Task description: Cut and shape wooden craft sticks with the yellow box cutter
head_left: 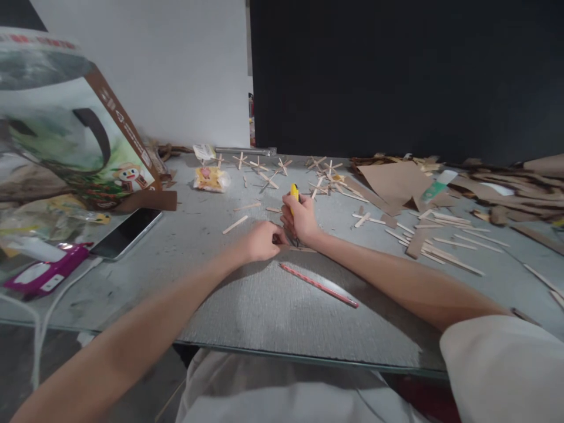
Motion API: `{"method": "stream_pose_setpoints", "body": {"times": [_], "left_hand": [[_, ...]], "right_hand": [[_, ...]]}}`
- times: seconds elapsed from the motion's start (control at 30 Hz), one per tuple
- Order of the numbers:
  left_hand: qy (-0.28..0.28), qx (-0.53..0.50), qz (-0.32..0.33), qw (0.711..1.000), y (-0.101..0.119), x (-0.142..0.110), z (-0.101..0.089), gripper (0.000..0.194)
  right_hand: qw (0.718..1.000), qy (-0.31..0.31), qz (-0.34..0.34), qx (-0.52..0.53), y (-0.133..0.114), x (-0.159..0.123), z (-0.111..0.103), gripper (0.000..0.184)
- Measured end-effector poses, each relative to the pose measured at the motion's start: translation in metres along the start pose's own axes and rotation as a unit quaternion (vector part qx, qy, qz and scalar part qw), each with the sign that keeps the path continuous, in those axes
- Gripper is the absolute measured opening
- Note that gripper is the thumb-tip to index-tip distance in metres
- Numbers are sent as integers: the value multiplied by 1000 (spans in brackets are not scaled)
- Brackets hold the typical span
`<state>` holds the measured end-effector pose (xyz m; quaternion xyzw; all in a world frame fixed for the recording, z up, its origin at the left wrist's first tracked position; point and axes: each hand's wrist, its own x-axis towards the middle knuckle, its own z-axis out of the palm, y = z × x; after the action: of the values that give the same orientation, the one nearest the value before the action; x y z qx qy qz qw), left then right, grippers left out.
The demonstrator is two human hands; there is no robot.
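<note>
My right hand (302, 218) is closed round a yellow utility knife (294, 191), its handle end pointing up and its blade end down by the table. My left hand (265, 241) pinches one end of a thin wooden craft stick (302, 249) that lies on the table, just left of the knife. My fingers partly hide the blade and the stick. Nearer to me lies a red pencil (319, 285), slanting down to the right. Beyond my left hand are a loose craft stick (235, 224) and another stick (247, 207).
Crossed-stick pieces (259, 165) stand along the back. Loose sticks (449, 258) and cardboard (390, 185) spread over the right side. At left are a smartphone (127, 233), a purple power strip (46, 270) with white cables and a large printed bag (106, 141). A snack packet (211, 179) lies behind.
</note>
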<state>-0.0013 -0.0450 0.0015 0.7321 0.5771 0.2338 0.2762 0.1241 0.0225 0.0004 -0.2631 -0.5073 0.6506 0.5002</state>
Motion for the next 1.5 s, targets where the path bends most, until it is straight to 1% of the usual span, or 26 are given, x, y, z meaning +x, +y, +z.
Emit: {"method": "stream_pose_setpoints", "body": {"times": [0.1,0.27,0.43,0.53,0.6,0.67,0.8,0.87,1.0,1.13,1.2,1.27,1.33,1.5], "left_hand": [[7,-2,0,1000,-1,1,1,9],[12,-10,9,1000,-1,2,2,15],[11,-16,10,1000,-5,3,4,13],[30,-18,17,999,-8,4,7,15],[44,-15,23,999,-9,4,8,17],[50,-9,28,998,-8,4,8,17],[48,2,29,998,-7,3,8,15],[46,11,30,998,-7,4,7,15],[54,33,35,997,-5,4,7,17],[74,49,41,995,-1,4,9,16],[88,54,44,994,1,5,12,14],[101,59,46,992,1,7,14,13],[108,67,52,991,1,9,16,13],[110,85,76,987,0,10,17,9]], "right_hand": [[1000,23,1,0,2,0,0,38],[999,50,5,-7,4,1,3,38],[998,61,-11,0,3,-1,3,36],[996,82,-25,-5,3,-5,0,37],[995,87,-47,-15,4,-9,-5,41],[994,72,-78,-39,5,-13,-11,46],[989,6,-125,-84,6,-21,-27,48],[987,-18,-126,-93,2,-24,-36,47],[986,-42,-108,-117,-8,-32,-50,50],[976,-85,-134,-149,-17,-37,-62,58],[967,-97,-154,-177,-21,-38,-67,59],[960,-88,-170,-205,-24,-37,-72,57],[955,-63,-175,-232,-26,-37,-74,53],[948,11,-154,-279,-30,-38,-69,40]]}}
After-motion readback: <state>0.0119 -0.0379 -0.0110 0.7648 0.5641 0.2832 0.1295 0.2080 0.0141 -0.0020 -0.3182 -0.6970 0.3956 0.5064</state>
